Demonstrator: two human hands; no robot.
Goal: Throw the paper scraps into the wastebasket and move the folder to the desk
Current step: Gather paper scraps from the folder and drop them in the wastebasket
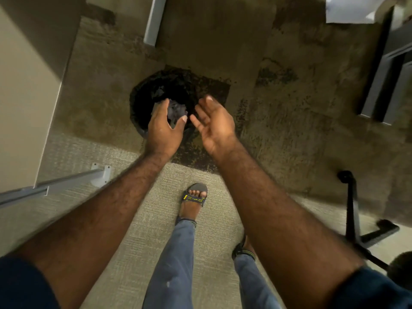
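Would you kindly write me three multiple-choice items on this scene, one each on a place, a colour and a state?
1. Where is the wastebasket?
A. On the carpet, below the hands
B. On a desk
C. Behind the feet

2. What colour is the wastebasket?
A. White
B. Black
C. Red

3. How are the left hand and right hand?
A. Both clenched as fists
B. Both open, gripping nothing
C. Both holding a folder

Answers:
1. A, its round opening sits on the floor under both hands.
2. B, rim and inside look black.
3. B, the fingers are spread and loose, while crumpled scraps lie in the basket.
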